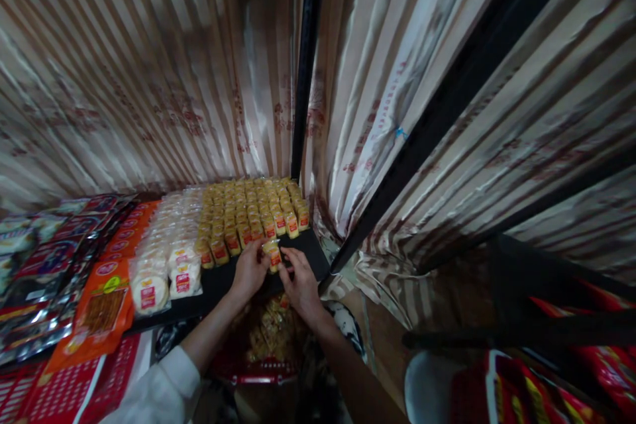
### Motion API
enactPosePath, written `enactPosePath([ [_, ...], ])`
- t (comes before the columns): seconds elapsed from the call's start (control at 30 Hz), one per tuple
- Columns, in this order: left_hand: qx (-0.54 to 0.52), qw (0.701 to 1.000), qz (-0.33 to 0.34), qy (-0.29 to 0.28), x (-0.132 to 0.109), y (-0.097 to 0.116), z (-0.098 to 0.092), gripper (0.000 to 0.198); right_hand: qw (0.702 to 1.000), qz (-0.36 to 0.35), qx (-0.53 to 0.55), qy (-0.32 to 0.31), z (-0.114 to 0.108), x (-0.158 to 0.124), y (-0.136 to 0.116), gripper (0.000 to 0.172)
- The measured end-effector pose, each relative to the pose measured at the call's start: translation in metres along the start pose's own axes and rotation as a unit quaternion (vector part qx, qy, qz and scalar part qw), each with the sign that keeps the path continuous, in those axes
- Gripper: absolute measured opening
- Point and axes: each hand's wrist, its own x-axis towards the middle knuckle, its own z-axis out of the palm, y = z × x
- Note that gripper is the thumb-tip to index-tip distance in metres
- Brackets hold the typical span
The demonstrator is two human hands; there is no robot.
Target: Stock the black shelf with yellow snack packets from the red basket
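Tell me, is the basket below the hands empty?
Not empty: yellow packets lie inside the basket. Too dark to tell whether it's full.

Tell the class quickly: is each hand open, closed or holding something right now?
Left hand: closed, holding the packet at its left side.
Right hand: closed, fingers at its right side.

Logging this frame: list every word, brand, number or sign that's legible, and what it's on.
No text reads clearly.
Yellow packet between the left hand and right hand: red label, too small.
White round packs: pinkish-red labels, too blurred.
Orange bag: round logo, unreadable.
Dark bags: print, blurred.
Curtain: reddish print, unreadable.
Red packs, lower right: too dark.
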Motion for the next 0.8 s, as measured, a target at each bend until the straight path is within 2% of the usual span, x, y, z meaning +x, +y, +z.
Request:
enactPosePath([
  [0.1, 0.073, 0.995, 0.037, 0.058, 0.02, 0.009, 0.005, 0.03, 0.998, -0.041, -0.035, 0.031, 0.005, 0.006, 0.003, 0.037],
  [0.17, 0.112, 0.99, 0.041, 0.075, 0.031, 0.012, 0.011, 0.03, 0.996, -0.049, -0.061, 0.04, 0.007, 0.009, 0.008, 0.038],
  [0.3, 0.159, 0.984, 0.035, 0.072, 0.046, 0.017, 0.022, 0.035, 0.99, -0.051, -0.118, 0.054, 0.009, 0.02, 0.024, 0.043],
  [0.5, 0.214, 0.975, 0.029, 0.052, 0.056, 0.019, 0.031, 0.034, 0.984, -0.051, -0.157, 0.061, 0.011, 0.038, 0.042, 0.055],
  [0.8, 0.169, 0.984, 0.041, 0.038, 0.064, 0.011, 0.046, 0.036, 0.985, -0.009, -0.163, 0.062, 0.016, 0.041, 0.058, 0.059],
])
